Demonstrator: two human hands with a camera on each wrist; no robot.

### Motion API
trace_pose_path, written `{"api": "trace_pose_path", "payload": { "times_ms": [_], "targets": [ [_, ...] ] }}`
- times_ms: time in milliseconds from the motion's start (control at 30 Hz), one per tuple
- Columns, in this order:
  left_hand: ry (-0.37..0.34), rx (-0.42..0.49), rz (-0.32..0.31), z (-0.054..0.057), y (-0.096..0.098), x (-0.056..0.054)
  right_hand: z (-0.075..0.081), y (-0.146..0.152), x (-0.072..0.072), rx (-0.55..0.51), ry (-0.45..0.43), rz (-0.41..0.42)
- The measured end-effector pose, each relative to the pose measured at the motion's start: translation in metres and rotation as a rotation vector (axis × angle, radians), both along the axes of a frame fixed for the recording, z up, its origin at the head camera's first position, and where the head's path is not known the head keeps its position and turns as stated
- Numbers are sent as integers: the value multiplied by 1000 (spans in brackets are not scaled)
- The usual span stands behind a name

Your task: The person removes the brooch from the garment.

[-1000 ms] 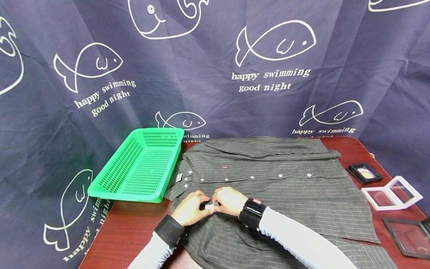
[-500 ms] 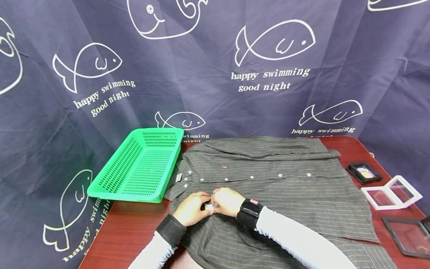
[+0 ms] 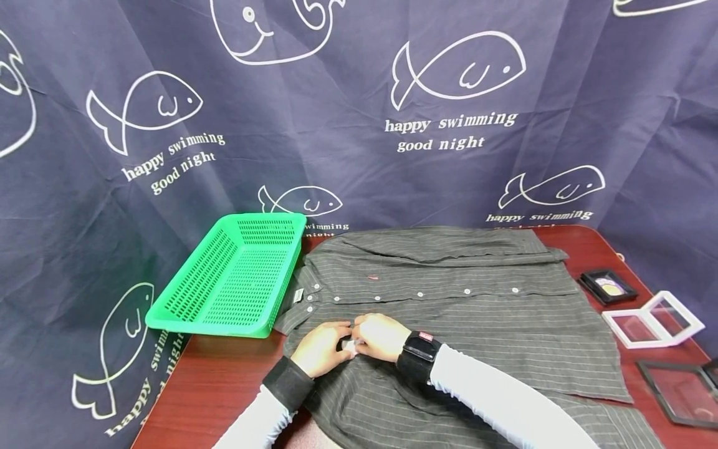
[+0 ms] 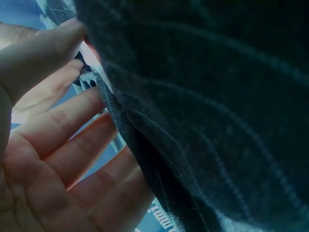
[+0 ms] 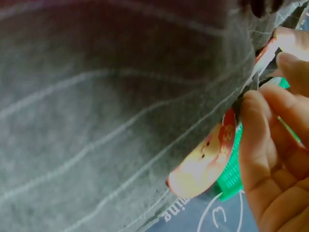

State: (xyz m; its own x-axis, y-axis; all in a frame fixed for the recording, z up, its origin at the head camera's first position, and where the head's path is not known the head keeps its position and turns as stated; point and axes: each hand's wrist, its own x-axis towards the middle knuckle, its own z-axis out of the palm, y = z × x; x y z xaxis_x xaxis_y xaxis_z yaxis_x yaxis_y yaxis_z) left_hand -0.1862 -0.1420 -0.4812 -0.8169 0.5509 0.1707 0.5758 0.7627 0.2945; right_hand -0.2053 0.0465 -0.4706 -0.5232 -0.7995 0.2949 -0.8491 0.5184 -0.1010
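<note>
A dark grey pinstriped shirt (image 3: 477, 330) with white buttons lies spread on the table. Over its near half, my left hand (image 3: 321, 350) grips the cloth, its thumb on one side and fingers on the other in the left wrist view. Facing it, my right hand (image 3: 382, 337) pinches with bent fingers at a small white piece (image 3: 348, 345) between the two hands. In the right wrist view, a rounded red-and-yellow badge-like disc (image 5: 200, 166) shows at the fabric's edge near the right fingertips. Whether it and the white piece are one thing, I cannot tell.
A green plastic basket (image 3: 247, 280) stands at the left of the reddish-brown table (image 3: 213, 399). Along the right edge are a black case (image 3: 608, 287), a white hinged frame (image 3: 645, 327) and a dark frame (image 3: 675, 396). A blue fish-print curtain (image 3: 336, 143) hangs behind.
Almost nothing differs: both hands stay at the same spot on the shirt, with only slight shifts of the right wrist and fingers. The shirt, basket and frames lie as before.
</note>
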Motion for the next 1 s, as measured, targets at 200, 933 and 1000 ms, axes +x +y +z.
{"api": "trace_pose_path", "payload": {
  "times_ms": [200, 933, 1000],
  "targets": [
    [-10, -3, 13, 1, 0, 2, -1, 2, 4, 17, 59, 68],
    [-12, -3, 14, 2, 1, 2, -5, -2, 13, 133, 159, -17],
    [-12, -5, 17, 2, 1, 2, -6, -2, 13, 124, 161, -11]
  ]
}}
